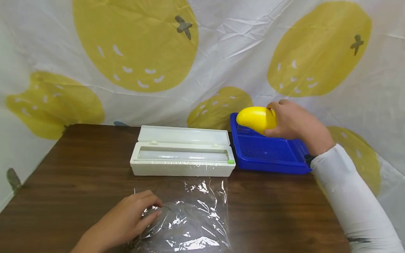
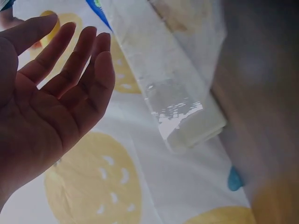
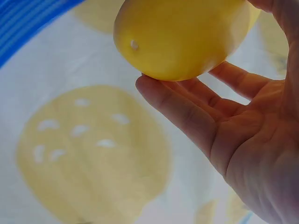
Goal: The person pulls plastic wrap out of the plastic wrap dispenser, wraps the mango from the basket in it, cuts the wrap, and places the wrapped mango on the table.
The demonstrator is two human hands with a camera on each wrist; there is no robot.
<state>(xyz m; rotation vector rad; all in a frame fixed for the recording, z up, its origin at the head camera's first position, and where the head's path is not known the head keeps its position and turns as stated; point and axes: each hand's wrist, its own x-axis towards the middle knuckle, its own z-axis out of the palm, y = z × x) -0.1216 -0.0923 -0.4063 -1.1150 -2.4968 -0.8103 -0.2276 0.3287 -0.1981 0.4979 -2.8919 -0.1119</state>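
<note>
My right hand [image 1: 288, 119] holds a smooth yellow mango [image 1: 257, 119] above the blue basket [image 1: 272, 167], thumb on one side and fingers on the other. In the right wrist view the mango [image 3: 182, 37] shows a small pale spot at one end. My left hand [image 1: 131, 212] is at the left side of a sheet of clear plastic wrap [image 1: 196, 225] spread on the table. Its fingers are loosely bent, and the left wrist view shows the bare palm [image 2: 46, 107] with nothing in it. The wrap runs from a white dispenser box [image 1: 183, 170] with a roll inside.
The dispenser's lid [image 1: 185, 135] stands raised at the back, and a green slider [image 1: 231, 161] sits at its front right. The basket is right beside the box. A cloth with yellow fruit prints [image 1: 215, 63] hangs behind the dark wooden table [image 1: 79, 182].
</note>
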